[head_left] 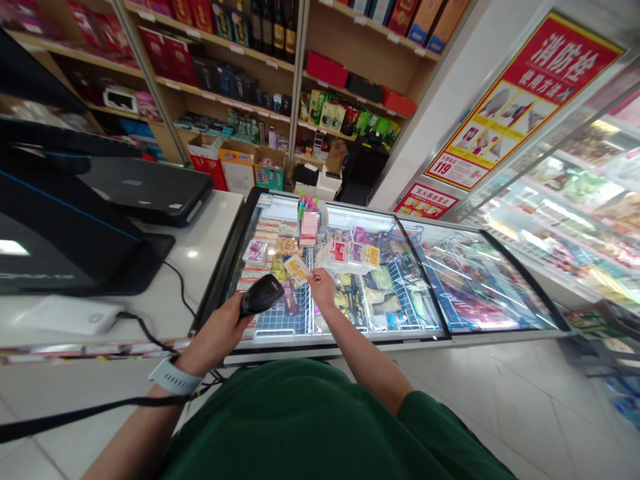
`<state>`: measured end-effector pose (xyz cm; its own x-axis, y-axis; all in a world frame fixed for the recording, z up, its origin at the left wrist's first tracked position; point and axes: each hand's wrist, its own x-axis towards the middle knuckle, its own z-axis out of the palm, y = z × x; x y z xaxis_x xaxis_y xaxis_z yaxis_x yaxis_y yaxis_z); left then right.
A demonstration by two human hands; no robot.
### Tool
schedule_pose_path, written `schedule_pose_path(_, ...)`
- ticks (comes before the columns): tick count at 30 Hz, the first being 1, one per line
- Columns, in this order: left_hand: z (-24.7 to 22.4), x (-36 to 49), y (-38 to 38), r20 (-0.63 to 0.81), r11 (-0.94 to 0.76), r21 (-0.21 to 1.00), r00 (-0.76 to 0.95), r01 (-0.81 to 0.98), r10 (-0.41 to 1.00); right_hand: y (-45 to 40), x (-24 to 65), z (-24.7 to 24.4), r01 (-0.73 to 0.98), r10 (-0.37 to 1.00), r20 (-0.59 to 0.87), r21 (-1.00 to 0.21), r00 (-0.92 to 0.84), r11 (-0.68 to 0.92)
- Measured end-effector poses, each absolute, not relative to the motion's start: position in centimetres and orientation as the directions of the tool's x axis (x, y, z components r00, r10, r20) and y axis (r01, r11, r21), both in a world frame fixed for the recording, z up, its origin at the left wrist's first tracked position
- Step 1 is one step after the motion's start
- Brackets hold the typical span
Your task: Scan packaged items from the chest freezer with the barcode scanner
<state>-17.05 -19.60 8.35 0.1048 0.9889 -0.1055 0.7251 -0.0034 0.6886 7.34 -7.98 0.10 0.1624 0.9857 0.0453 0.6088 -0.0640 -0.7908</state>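
Observation:
My left hand (223, 331) is wrapped round a black handheld barcode scanner (262, 294), its head over the freezer's glass lid. Just right of it, my right hand (323, 288) pinches the edge of a small yellow-and-white packet (297, 269). The scanner's front points toward that packet, with a gap between them. Beyond my right hand, white packs with a red label (339, 251), a purple label (355, 252) and a yellow label (372, 255) stand in a row on the glass. A purple-and-white pack (255, 251) lies to the left.
The chest freezer (445, 338) holds wire baskets of frozen goods. A tub of colourful items (309, 201) stands at its back edge. On the left are a counter (220, 220), a black checkout terminal (70, 227) and a white box-shaped device (75, 315) with a cable. Shelves (230, 47) rise behind.

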Motion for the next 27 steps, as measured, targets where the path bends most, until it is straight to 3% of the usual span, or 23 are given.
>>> schedule_pose_path(20,8.6,-16.2,-20.4,-0.147,0.009,0.685,0.126,0.728,0.981,-9.3,7.3,1.3,0.582,0.988,0.002,-0.808,0.152,-0.088)
schedule_pose_path(27,8.5,-16.1,-20.4,-0.121,-0.009,0.689,0.127,0.724,0.985,-9.4,7.6,0.3,0.496,0.984,-0.017,-0.862,0.178,-0.104)
